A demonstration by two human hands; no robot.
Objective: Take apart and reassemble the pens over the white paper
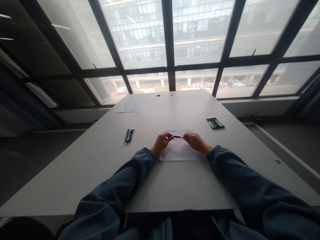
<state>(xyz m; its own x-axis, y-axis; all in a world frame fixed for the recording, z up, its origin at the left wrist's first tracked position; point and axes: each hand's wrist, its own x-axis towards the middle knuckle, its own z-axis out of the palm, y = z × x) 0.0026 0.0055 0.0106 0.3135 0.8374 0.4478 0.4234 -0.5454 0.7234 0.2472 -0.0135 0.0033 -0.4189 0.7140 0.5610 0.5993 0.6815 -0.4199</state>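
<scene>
Over a sheet of white paper [182,153], a black-and-yellow pen [178,136] is held level between both hands. My left hand [162,142] pinches its dark end. At the yellow end, the fingers of my right hand [196,141] are closed on it. Whether the pen's two ends are capped is hidden by the fingers. Left of the paper lies a small group of pens [129,136], black with a blue one among them. A neat row of several pens [215,123], dark with green and white parts, rests to the right.
The white table [100,166] stretches to a large window. Printed sheets [127,104] lie at its far left. Near the far edge there is a small dark round spot [158,95]. A small dark mark [278,162] sits by the right edge.
</scene>
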